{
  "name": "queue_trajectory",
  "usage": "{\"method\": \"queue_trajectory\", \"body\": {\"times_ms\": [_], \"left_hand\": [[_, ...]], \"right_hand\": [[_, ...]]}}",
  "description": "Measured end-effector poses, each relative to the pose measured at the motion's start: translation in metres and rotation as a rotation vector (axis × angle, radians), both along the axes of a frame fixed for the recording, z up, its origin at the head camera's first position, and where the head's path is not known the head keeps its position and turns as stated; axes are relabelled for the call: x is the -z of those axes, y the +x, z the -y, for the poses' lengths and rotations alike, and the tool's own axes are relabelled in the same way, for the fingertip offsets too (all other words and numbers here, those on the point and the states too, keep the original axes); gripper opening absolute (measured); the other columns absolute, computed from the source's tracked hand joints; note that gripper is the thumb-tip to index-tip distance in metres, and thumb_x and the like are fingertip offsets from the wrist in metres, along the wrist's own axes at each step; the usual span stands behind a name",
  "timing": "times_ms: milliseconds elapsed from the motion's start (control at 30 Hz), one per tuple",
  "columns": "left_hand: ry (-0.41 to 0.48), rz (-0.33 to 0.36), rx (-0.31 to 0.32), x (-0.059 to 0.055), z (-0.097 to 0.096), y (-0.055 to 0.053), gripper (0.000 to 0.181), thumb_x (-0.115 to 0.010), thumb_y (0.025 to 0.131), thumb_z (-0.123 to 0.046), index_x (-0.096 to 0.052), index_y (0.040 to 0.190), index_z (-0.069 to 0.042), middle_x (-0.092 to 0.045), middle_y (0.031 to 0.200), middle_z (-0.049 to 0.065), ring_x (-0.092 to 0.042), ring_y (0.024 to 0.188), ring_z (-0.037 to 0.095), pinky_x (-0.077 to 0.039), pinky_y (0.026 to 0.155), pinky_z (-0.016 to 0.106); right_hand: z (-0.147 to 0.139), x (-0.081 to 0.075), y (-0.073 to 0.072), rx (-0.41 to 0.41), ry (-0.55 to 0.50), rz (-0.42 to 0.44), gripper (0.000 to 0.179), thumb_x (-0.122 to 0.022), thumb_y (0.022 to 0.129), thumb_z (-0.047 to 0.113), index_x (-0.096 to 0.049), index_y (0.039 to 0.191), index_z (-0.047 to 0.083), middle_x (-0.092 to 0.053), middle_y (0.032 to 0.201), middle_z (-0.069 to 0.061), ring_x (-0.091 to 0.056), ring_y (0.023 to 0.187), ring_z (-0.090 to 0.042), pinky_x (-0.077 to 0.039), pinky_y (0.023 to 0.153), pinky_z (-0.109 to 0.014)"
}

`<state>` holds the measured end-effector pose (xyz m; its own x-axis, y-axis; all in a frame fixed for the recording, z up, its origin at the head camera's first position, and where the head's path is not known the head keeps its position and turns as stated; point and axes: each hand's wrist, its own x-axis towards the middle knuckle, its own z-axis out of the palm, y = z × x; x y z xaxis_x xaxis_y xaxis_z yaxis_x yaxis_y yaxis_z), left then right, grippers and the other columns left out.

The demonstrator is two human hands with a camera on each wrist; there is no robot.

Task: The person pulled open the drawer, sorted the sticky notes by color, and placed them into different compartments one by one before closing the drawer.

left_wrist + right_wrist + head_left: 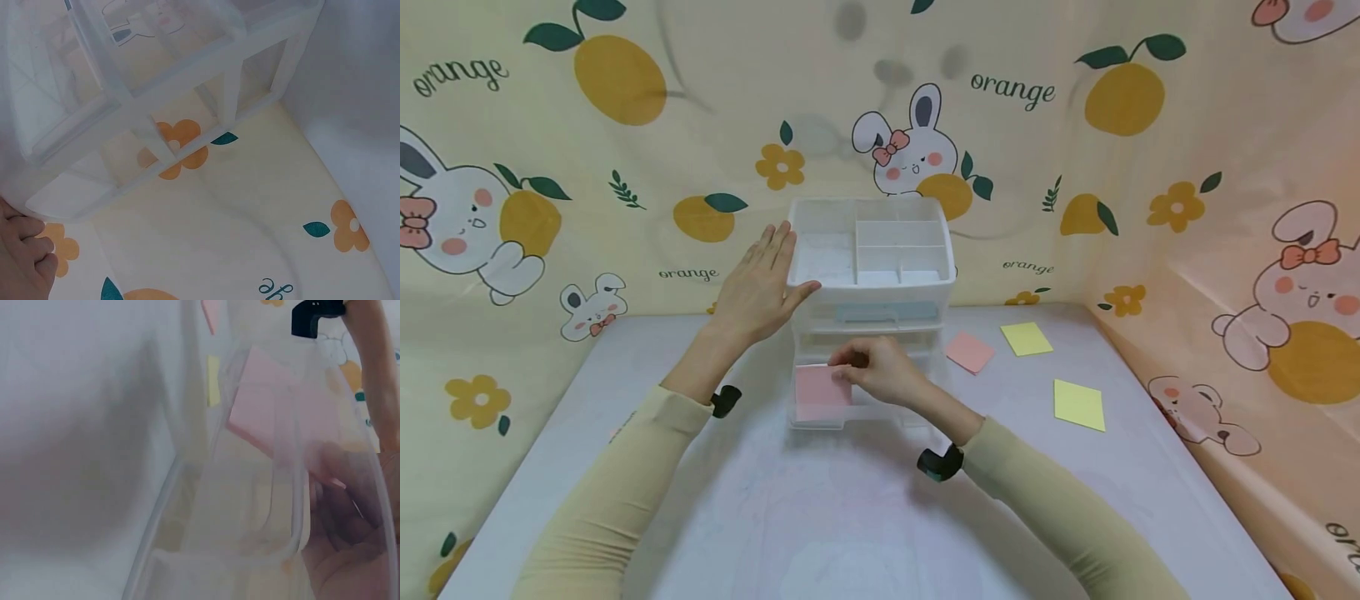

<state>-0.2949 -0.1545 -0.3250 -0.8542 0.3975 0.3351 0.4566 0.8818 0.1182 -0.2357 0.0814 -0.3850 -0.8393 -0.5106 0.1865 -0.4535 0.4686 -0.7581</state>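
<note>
A white desktop organizer (pixel 876 290) with clear drawers stands upright in front of me. My left hand (pixel 756 287) lies against its left side, fingers straight and thumb on the top's front edge. Below, the bottom drawer (pixel 887 413) is pulled out. My right hand (pixel 883 371) pinches a pink pad of sticky notes (pixel 820 393) by its right edge, within the drawer's outline. In the right wrist view, the pad (pixel 265 403) shows tilted through the clear drawer wall, thumb and fingers at its edge. The left wrist view catches only some left-hand fingers (pixel 25 259) by the organizer's corner.
Right of the organizer, another pink sticky pad (pixel 970 352) and two yellow ones (pixel 1026 339) (pixel 1079 405) lie on the white tabletop (pixel 850 517). The organizer's top is a divided tray. A patterned cloth (pixel 715 150) hangs behind the table and along its sides.
</note>
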Motion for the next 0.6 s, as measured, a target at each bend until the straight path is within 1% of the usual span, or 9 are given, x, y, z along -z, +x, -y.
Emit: {"method": "queue_trajectory", "body": {"times_ms": [167, 367, 600], "left_hand": [[0.003, -0.005, 0.002, 0.000, 0.000, 0.000, 0.092, -0.046, 0.106, -0.059, -0.011, 0.165, 0.003, -0.006, 0.174, 0.016, -0.002, 0.161, 0.032, -0.011, 0.130, 0.047], [-0.005, -0.014, 0.004, 0.000, -0.001, 0.000, 0.092, -0.046, 0.106, -0.060, -0.012, 0.164, 0.003, -0.007, 0.174, 0.016, -0.003, 0.161, 0.032, -0.012, 0.130, 0.047], [-0.007, -0.018, 0.001, 0.001, 0.000, 0.000, 0.092, -0.045, 0.106, -0.059, -0.012, 0.164, 0.004, -0.007, 0.174, 0.016, -0.004, 0.161, 0.033, -0.011, 0.130, 0.047]], "right_hand": [[-0.002, 0.003, -0.007, -0.024, 0.012, 0.029, 0.011, -0.075, 0.096, 0.009, -0.079, 0.107, 0.006, -0.077, 0.095, -0.003, -0.068, 0.082, -0.008, -0.058, 0.073, -0.022], [-0.003, 0.005, -0.013, -0.032, 0.032, 0.077, 0.015, -0.073, 0.097, 0.008, -0.078, 0.111, 0.005, -0.077, 0.098, -0.005, -0.070, 0.084, -0.010, -0.059, 0.072, -0.023], [-0.002, 0.007, -0.017, -0.032, 0.069, 0.094, 0.021, -0.075, 0.094, 0.002, -0.077, 0.115, 0.004, -0.077, 0.104, -0.008, -0.072, 0.086, -0.013, -0.060, 0.073, -0.023]]}}
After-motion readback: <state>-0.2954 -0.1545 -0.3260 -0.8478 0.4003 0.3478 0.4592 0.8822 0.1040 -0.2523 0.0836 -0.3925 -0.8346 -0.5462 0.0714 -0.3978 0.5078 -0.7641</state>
